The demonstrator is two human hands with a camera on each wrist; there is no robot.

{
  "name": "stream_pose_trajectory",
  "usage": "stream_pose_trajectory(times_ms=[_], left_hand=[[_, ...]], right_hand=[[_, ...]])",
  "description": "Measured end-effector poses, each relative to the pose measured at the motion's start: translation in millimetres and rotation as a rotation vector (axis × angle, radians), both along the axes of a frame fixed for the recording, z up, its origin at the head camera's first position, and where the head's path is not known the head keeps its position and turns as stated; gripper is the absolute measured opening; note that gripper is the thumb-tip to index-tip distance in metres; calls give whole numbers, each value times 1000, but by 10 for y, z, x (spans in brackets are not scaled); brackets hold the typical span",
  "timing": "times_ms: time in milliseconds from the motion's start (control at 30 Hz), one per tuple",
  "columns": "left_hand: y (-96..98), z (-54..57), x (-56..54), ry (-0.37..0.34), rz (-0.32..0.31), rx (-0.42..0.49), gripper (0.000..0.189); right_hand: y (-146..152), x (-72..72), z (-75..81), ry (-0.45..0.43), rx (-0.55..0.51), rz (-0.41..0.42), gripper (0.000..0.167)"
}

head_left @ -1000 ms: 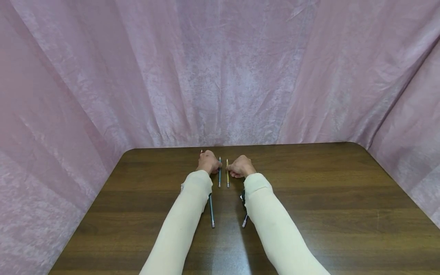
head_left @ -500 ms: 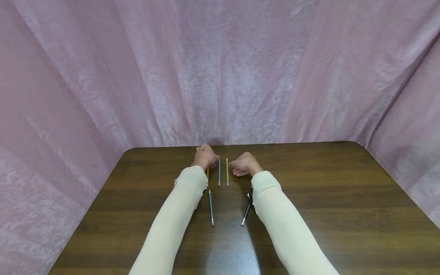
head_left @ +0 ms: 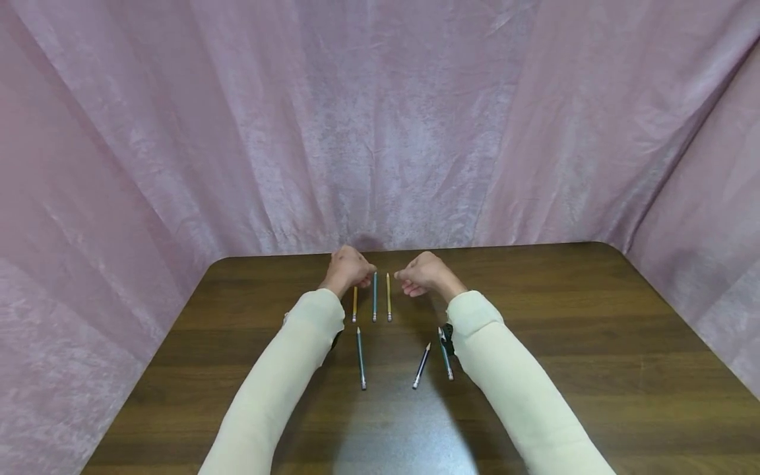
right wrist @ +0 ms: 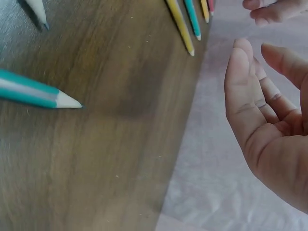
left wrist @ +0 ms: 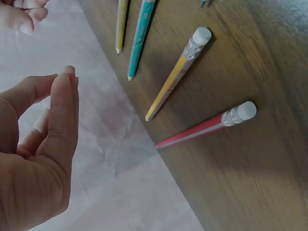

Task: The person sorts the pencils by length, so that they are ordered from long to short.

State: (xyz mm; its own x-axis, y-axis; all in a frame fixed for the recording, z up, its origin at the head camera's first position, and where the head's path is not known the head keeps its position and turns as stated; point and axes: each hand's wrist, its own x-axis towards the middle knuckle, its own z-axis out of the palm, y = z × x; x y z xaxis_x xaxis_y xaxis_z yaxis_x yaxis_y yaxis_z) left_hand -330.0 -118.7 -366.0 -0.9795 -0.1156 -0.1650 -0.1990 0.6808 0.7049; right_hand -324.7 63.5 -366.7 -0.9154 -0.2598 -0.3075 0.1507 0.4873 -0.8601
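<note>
My left hand (head_left: 346, 270) hovers near the far table edge, above the tips of the pencils. In the left wrist view its thumb and fingertips meet with nothing between them. Close by lie an orange-yellow pencil (head_left: 355, 306), a teal pencil (head_left: 375, 300) and a yellow pencil (head_left: 388, 300), roughly parallel. A red pencil (left wrist: 192, 134) shows in the left wrist view; the left hand or arm covers it in the head view. My right hand (head_left: 429, 273) is to the right of the yellow pencil, touching none, with a gap between thumb and fingers (right wrist: 239, 82).
Nearer on the wooden table (head_left: 564, 343) lie another teal pencil (head_left: 361, 361), a dark blue pencil (head_left: 421, 367) lying aslant, and a teal pencil (head_left: 446, 356) partly under the right wrist strap. A pink curtain (head_left: 404, 132) hangs behind the far edge.
Both hands have moved apart and slightly up from the far pencils. The orange-yellow pencil and the teal pencil by the right wrist have come into sight. The far pencils lie almost unmoved.
</note>
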Motion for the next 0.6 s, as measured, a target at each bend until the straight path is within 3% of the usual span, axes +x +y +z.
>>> stream_pose_trajectory(times_ms=[267, 600], left_hand=[[17, 84, 117, -10, -10, 100, 12], [-49, 165, 351, 39, -117, 110, 12]], right_hand=[[84, 116, 107, 61, 47, 53, 25], [196, 268, 215, 112, 93, 100, 28]])
